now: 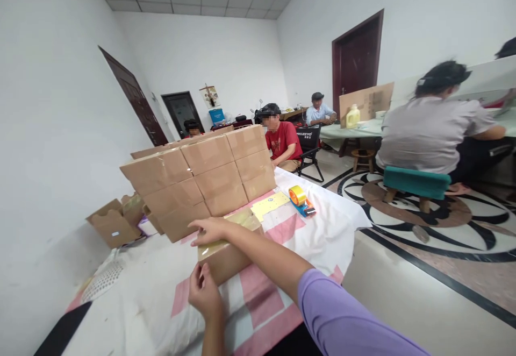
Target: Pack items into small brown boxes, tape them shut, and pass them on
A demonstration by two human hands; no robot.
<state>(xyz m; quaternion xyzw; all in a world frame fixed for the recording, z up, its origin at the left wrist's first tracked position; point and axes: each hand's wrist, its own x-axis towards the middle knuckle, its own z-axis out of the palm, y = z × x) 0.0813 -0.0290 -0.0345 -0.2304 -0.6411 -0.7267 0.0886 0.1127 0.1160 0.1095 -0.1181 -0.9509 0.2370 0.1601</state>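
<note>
A small cardboard box (229, 262) with shiny clear tape on its top lies before me on the cloth. My right hand (210, 230) reaches across that top to its far left edge, fingers stretched out and resting on it. At the box's near left corner is my left hand (205, 291), its fingers bent against the end; whether tape is between them I cannot make out. Just beyond stands a wall of stacked taped cartons (213, 157). To the right, a tape dispenser (302, 203) with a yellow roll lies beside a flat yellow sheet (268, 205).
A pink and white cloth (318, 237) covers the table. Opened cartons (116, 224) stand at the left by the wall. A person in red (285, 141) sits behind the stack; another in grey (421, 130) sits at a green-topped table on the right.
</note>
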